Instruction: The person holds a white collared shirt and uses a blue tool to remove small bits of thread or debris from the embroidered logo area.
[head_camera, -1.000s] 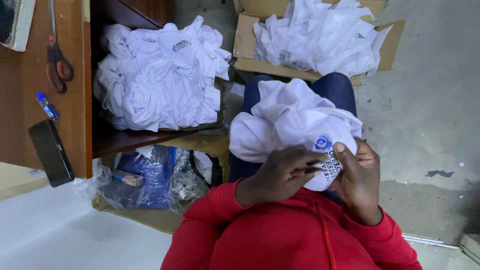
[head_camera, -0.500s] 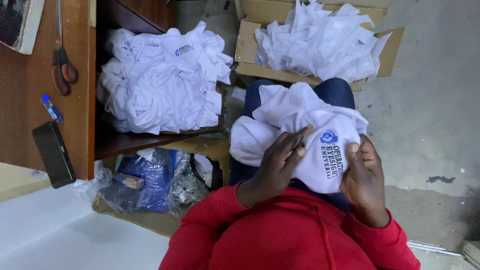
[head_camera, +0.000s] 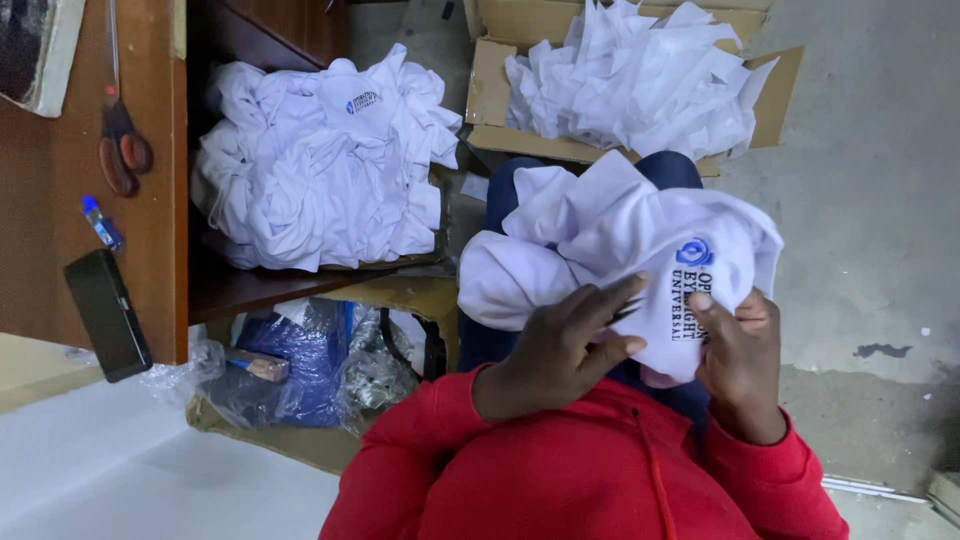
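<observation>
I am holding a bunched white garment on my lap, over my dark blue trousers. It carries a round blue emblem with dark print beneath, turned toward my right hand. My left hand is lying flat against the near side of the cloth, fingers spread and pressing on it rather than curled around it, with what looks like a thin dark tool under them that I cannot make out. My right hand is pinching the cloth just beside the print, thumb on top and the other fingers folded behind the fold, so this hand is closed on the garment. My red sleeves are filling the bottom of the view.

Beyond my knees, an open cardboard box is sitting on the grey concrete floor, heaped with more white garments. To its left, a second pile of white garments is resting on the lower shelf of a wooden desk. Along the desk's edge, scissors with dark red handles, a small blue-capped item and a black phone are lying in a row. Under the shelf, crumpled blue and clear plastic bags are lying on the floor.
</observation>
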